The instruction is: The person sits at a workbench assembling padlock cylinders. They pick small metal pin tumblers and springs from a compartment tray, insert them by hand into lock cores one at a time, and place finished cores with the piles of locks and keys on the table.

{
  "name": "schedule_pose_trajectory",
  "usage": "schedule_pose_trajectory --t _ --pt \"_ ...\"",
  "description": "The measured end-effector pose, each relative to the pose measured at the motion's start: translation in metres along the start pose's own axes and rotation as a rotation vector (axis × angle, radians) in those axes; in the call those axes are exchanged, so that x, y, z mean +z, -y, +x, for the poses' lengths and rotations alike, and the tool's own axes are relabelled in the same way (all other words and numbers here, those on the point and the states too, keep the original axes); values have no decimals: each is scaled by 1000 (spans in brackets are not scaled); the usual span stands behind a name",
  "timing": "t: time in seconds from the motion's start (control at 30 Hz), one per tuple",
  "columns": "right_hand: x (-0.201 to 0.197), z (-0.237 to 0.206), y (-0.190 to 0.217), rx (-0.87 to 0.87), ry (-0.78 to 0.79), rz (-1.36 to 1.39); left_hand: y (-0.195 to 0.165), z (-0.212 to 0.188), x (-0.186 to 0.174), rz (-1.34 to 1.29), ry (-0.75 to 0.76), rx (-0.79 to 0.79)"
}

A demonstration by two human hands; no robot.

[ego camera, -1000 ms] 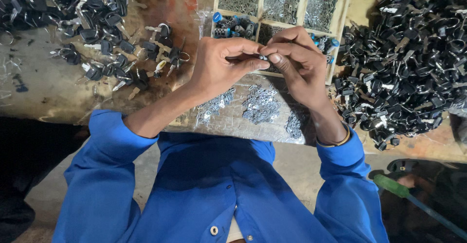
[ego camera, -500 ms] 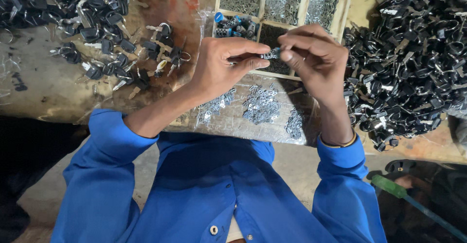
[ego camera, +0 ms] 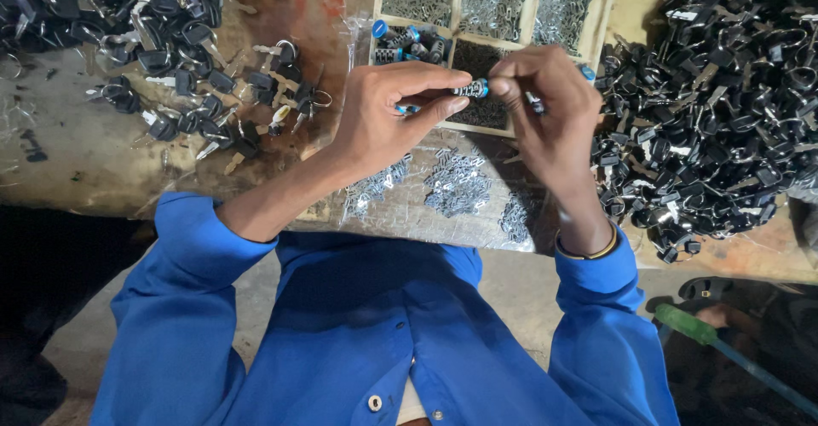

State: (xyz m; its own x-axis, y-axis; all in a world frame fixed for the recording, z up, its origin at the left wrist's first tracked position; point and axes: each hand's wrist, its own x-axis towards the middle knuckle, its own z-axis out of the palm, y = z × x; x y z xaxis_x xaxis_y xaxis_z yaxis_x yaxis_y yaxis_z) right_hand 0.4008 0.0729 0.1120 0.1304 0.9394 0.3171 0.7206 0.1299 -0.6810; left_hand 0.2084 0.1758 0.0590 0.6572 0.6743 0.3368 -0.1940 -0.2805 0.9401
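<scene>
Black keys heap at far left on the surface. Since a moment ago both hands have lifted slightly. The left hand pinches a small ribbed cylinder; right hand fingers close on its other end, above the wooden tray.

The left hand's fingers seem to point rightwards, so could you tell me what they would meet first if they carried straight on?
Most likely the right hand, whose fingertips pinch the other end of the small ribbed cylinder that the left hand grips; depth is uncertain.
</scene>
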Motion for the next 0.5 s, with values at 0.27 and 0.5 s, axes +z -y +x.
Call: schedule_pose_trajectory --t 0.27,0.5 --pt "1 -3 -6 76 9 166 -3 -1 -1 13 -1 -16" --pt "10 -6 -7 145 117 462 -3 -1 2 -39 -26 -118"
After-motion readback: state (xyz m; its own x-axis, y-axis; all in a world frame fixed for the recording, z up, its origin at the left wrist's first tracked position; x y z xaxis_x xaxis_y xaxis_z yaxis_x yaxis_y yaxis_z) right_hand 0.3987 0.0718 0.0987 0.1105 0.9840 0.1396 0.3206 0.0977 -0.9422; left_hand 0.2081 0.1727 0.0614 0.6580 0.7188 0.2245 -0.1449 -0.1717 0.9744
